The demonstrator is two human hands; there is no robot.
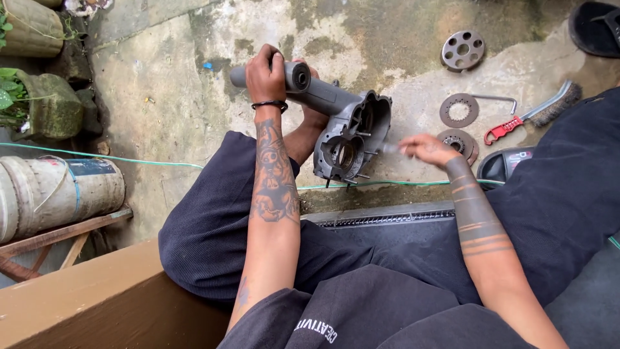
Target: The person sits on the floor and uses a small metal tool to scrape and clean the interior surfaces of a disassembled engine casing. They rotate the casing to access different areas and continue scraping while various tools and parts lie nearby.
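I see my left hand point(266, 74) clenched around the grey engine casing's point(349, 132) tube end; my right hand point(426, 148), blurred, pinches something small just beside its open side. White bucket point(58, 194) far left.

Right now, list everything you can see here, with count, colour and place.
Metal housing: one, grey, centre, held up.
Round discs: three, grey-brown, on concrete upper right.
Wire brush: one, red handle, right.
Hex key: one, silver, beside discs.
Sandals: two, black, right side.
Bucket: one, whitish, lying left.
Cord: one, green, across the ground.
Left hand: grips housing's tube end.
Right hand: blurred, beside housing's open side.
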